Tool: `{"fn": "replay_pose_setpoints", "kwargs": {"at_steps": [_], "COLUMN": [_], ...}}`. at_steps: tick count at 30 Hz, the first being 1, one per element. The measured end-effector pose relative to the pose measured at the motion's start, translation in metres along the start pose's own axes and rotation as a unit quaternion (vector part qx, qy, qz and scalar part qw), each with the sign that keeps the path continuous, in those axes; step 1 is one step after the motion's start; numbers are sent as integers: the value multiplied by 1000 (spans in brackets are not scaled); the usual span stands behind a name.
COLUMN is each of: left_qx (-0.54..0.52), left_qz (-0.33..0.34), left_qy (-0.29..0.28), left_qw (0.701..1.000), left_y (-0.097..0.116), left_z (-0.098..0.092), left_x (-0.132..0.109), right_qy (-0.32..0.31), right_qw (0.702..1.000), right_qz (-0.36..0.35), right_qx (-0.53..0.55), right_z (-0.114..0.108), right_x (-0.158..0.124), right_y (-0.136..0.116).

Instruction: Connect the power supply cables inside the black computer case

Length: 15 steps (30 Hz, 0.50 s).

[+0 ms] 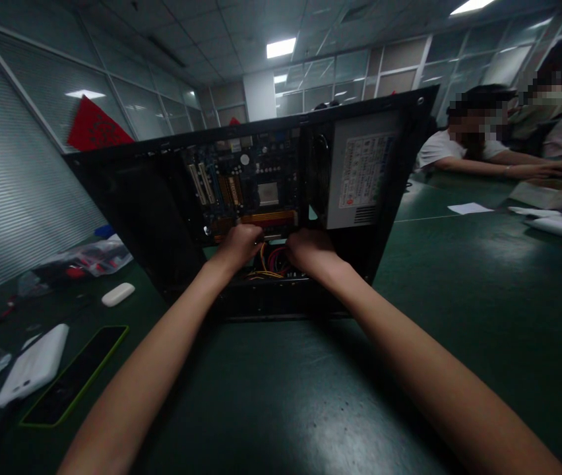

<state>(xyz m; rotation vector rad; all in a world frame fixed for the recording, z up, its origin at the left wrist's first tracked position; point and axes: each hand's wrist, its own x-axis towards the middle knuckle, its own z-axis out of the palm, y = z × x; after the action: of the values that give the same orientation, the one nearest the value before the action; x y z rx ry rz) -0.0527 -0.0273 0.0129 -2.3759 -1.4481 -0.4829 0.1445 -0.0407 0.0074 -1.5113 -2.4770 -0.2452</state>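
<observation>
An open black computer case point(127, 191) stands on its side edge in front of me, its inside facing me. Within it are a motherboard point(268, 155), a silver power supply point(360, 171) at upper right and a bundle of yellow and dark cables point(274, 260) low down. My left hand point(242, 243) is closed at the board's lower edge, just under the orange and red slots point(271, 218). Level with it, right of the cables, my right hand point(308, 249) is closed too. Both sets of fingertips are hidden, so whatever they grip does not show.
On the green table point(271, 382), left of the case, lie a phone with a green edge point(78, 376), a white power bank point(33, 363), a small white case point(118, 294) and plastic bags point(88, 257). Across the table sits a person in white point(446, 145) near a box point(548, 193).
</observation>
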Motion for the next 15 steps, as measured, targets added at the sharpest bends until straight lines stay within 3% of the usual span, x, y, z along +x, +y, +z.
{"fn": "replay_pose_setpoints", "kwargs": {"at_steps": [7, 15], "left_qx": [63, 67], "left_qz": [-20, -24], "left_qy": [-24, -43], "left_qw": [998, 997], "left_y": [9, 8], "left_z": [-2, -1], "left_x": [0, 0], "right_qy": [-5, -22], "right_qw": [1000, 1000], "right_qz": [-2, 0], "right_qx": [1, -12], "right_z": [-2, 1], "right_x": [-2, 3], "right_y": [-1, 0]}}
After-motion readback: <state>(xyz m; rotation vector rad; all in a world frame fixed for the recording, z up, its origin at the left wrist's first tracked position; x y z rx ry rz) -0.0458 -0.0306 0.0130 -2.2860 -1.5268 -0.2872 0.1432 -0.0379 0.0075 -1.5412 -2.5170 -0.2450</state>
